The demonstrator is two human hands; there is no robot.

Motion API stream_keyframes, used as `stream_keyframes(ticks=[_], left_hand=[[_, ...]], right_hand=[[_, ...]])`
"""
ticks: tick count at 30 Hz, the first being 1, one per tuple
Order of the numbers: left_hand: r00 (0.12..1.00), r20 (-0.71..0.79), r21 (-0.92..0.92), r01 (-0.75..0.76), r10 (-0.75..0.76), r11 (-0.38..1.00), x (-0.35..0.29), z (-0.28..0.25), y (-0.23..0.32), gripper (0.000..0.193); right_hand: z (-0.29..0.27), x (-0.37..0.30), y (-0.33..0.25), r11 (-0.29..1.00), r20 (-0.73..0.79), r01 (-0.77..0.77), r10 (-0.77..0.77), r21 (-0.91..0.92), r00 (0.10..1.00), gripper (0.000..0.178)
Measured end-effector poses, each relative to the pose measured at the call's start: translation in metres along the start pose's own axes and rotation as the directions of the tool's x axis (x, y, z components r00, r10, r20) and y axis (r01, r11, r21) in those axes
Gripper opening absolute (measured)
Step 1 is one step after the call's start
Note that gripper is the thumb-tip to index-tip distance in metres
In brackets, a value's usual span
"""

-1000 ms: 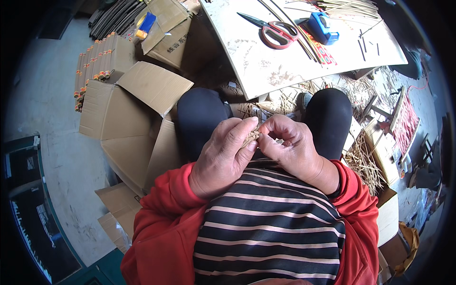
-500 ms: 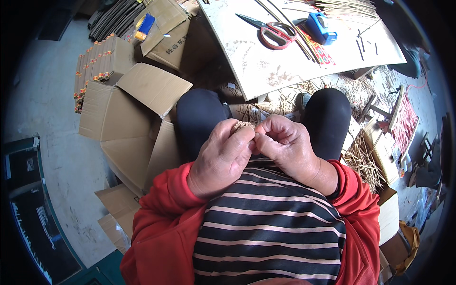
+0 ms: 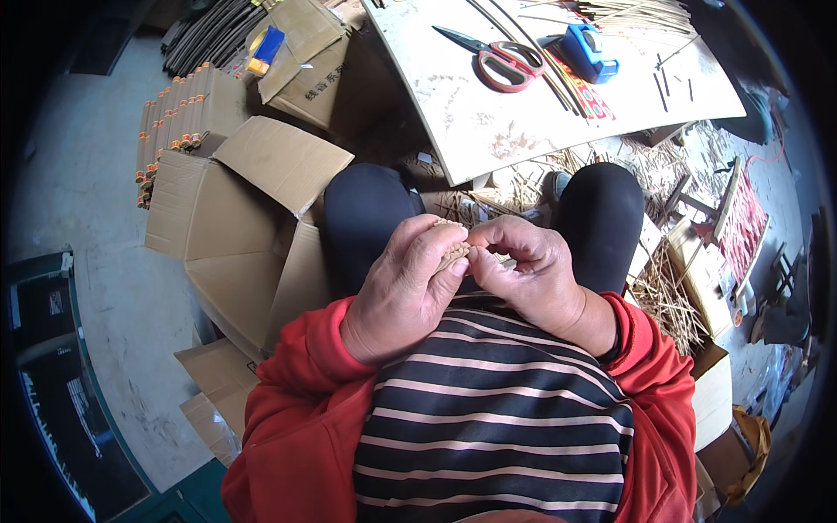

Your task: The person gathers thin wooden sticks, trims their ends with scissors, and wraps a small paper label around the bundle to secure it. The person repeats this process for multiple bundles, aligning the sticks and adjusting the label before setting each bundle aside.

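Observation:
My left hand (image 3: 398, 288) is wrapped round a bundle of incense sticks (image 3: 453, 254), whose tan, knobbly ends show between the thumb and fingers. Most of the bundle's length is hidden in the palm. Against the right side of those ends, my right hand (image 3: 532, 266) brings thumb and forefinger together in a pinch. What lies between these fingertips, if anything, is too small to make out. Both hands meet in front of my striped top, above the gap between my knees.
Ahead stands a white table (image 3: 462, 122) with red-handled scissors (image 3: 506, 65), a blue tape dispenser (image 3: 590, 54) and loose sticks. An open cardboard box (image 3: 231, 209) sits at my left, near stacked banded bundles (image 3: 174, 113). At right, a box holds scattered sticks (image 3: 667, 292).
The left thumb and fingers have parted a little, so more of the bundle's ends show. My right fingertips have shifted slightly along its edge.

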State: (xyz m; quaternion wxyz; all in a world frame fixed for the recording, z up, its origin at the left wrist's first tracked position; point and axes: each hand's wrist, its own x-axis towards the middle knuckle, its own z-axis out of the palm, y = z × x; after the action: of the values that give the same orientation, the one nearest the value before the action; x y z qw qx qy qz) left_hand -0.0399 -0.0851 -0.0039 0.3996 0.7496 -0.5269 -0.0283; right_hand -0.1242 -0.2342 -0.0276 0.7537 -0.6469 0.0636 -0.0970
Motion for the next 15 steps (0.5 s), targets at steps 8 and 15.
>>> stream_keyframes(ticks=[8,15], left_hand=[[0.999,-0.047,0.012,-0.012,0.012,1.000,0.000,0.001,0.002,0.053],[0.999,-0.033,0.034,0.036,-0.035,0.999,-0.005,0.001,0.001,0.050]], right_hand=[[-0.002,0.002,-0.007,0.978,0.052,-0.196,0.192,0.076,0.980,0.010],[-0.003,-0.001,-0.012,0.991,0.060,-0.098,0.104,-0.088,0.993,0.009]])
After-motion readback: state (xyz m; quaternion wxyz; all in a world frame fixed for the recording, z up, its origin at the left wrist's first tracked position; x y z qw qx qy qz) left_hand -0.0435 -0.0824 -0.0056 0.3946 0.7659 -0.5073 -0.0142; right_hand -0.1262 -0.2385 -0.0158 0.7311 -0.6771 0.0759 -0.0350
